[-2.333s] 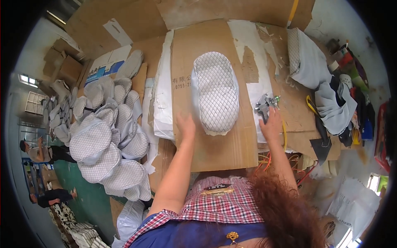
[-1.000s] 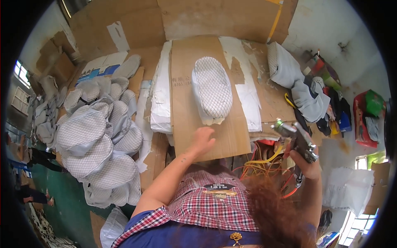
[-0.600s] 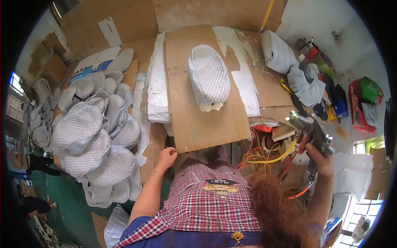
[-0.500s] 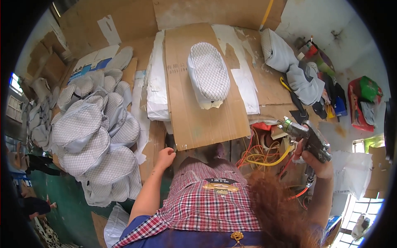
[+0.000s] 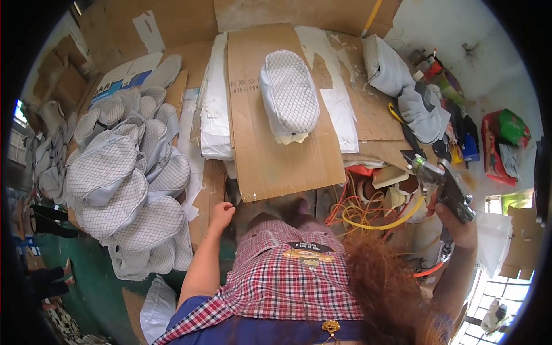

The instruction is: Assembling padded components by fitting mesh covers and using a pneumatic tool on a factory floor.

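Note:
My right hand [image 5: 458,227] is closed round the grip of a metal spray gun [image 5: 432,179], held at the right beyond the table's edge. An orange hose [image 5: 431,270] runs down from the gun's lower end. In front of me, an oblong white quilted pad [image 5: 292,95] with a dark diamond grid lies on a cardboard sheet [image 5: 287,179], a pale flap sticking out at its near end. My left hand [image 5: 222,217] hangs just short of the cardboard's near left corner, fingers curled closed. Whatever those fingers may hold cannot be made out.
Similar quilted pads [image 5: 115,198] are heaped at the left. Tangled yellow and orange hoses [image 5: 359,213] lie below the table's right side. Folded grey cloth [image 5: 422,118] and a rolled quilted piece [image 5: 385,64] sit at the back right. A red bag [image 5: 497,158] stands farther right.
The spray gun and my right hand have moved a little to the right. My left hand has shifted slightly left. The bench appears slightly higher in view; the pad still lies on the cardboard.

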Demonstrator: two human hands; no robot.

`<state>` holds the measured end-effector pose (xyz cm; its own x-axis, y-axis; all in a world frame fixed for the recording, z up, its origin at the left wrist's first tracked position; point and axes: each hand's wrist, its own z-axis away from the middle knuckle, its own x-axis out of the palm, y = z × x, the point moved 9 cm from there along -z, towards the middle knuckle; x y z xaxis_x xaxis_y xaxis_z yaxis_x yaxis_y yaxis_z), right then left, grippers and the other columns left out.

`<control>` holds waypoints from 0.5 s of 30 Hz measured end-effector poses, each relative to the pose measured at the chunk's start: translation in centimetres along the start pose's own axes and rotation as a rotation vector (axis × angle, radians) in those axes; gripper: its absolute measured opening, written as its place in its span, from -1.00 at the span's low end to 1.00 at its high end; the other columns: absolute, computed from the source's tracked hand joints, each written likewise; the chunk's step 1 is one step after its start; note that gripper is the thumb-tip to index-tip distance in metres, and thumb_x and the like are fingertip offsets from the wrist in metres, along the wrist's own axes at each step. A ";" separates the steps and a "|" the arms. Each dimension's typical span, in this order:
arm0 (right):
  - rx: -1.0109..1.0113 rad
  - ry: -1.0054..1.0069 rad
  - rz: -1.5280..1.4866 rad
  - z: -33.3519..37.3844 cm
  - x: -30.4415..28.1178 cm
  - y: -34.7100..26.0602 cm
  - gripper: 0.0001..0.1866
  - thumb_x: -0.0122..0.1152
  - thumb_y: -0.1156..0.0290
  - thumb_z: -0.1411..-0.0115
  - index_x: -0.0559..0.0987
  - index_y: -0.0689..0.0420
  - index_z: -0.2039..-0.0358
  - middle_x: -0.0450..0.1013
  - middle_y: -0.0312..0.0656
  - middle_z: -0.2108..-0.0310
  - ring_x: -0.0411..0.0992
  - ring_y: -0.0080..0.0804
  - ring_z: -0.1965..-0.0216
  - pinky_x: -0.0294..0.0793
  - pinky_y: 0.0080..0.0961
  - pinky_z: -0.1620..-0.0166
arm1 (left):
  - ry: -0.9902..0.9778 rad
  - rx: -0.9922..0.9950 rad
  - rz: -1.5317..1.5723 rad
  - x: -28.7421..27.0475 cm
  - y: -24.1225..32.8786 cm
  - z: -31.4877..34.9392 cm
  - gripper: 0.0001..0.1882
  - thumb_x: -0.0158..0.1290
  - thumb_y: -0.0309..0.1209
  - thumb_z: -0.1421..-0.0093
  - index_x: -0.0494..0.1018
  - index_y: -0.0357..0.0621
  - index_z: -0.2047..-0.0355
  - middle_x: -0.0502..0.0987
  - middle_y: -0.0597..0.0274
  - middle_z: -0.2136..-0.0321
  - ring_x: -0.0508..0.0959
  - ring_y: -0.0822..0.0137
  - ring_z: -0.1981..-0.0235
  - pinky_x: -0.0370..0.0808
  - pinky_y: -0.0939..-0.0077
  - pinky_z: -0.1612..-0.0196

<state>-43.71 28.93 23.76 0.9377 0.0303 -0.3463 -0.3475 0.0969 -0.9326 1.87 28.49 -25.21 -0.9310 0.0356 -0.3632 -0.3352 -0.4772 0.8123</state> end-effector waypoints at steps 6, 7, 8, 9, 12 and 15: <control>0.046 -0.190 0.040 -0.9 -1.2 2.0 -0.33 0.23 0.58 0.14 0.24 0.24 -0.05 0.39 -0.26 0.42 0.35 -0.58 0.41 0.36 -0.65 0.30 | 0.111 -0.067 0.099 -1.4 2.3 -0.3 -0.79 0.06 -0.46 0.09 0.47 -0.28 0.40 0.50 0.23 0.55 0.48 0.41 0.52 0.42 0.56 0.41; 0.045 -0.197 0.035 -1.7 -1.3 2.1 -0.33 0.23 0.58 0.14 0.24 0.24 -0.05 0.39 -0.26 0.42 0.35 -0.58 0.41 0.36 -0.65 0.30 | 0.123 -0.087 0.119 -1.6 3.1 -0.3 -0.79 0.05 -0.46 0.07 0.47 -0.27 0.39 0.49 0.26 0.57 0.47 0.43 0.54 0.41 0.58 0.43; 0.033 -0.207 -0.016 -2.6 -1.4 1.9 -0.33 0.21 0.60 0.14 0.23 0.24 -0.06 0.39 -0.26 0.42 0.35 -0.58 0.41 0.36 -0.64 0.30 | 0.131 -0.090 0.117 -1.6 4.1 -0.5 -0.79 0.05 -0.46 0.07 0.47 -0.27 0.39 0.49 0.26 0.57 0.47 0.43 0.54 0.41 0.58 0.43; 0.023 -0.215 -0.067 -3.6 -1.3 1.9 -0.33 0.20 0.61 0.13 0.22 0.24 -0.06 0.38 -0.25 0.43 0.35 -0.57 0.41 0.37 -0.63 0.30 | 0.128 -0.112 0.179 -1.3 6.2 -0.2 -0.79 0.04 -0.47 0.06 0.46 -0.27 0.37 0.48 0.27 0.57 0.47 0.45 0.55 0.40 0.61 0.46; -0.018 -0.143 -0.070 -6.0 -3.5 2.1 -0.34 0.15 0.60 0.12 0.20 0.24 -0.06 0.37 -0.25 0.45 0.35 -0.56 0.43 0.38 -0.64 0.35 | 0.161 -0.110 0.342 1.1 10.8 -1.3 -0.79 0.03 -0.47 0.05 0.45 -0.27 0.36 0.48 0.27 0.54 0.46 0.47 0.55 0.39 0.66 0.50; -0.009 -0.164 0.015 -7.9 -6.0 2.8 -0.39 0.15 0.59 0.12 0.25 0.26 -0.03 0.35 -0.29 0.48 0.33 -0.58 0.47 0.35 -0.66 0.38 | 0.107 -0.162 0.553 5.4 18.4 -2.4 -0.75 0.06 -0.47 0.05 0.43 -0.26 0.30 0.48 0.26 0.50 0.48 0.46 0.53 0.37 0.70 0.54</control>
<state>-50.36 21.16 22.39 0.9204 0.1939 -0.3395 -0.3608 0.0863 -0.9286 -8.99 17.82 -13.33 -0.9389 -0.3414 0.0439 0.2303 -0.5281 0.8173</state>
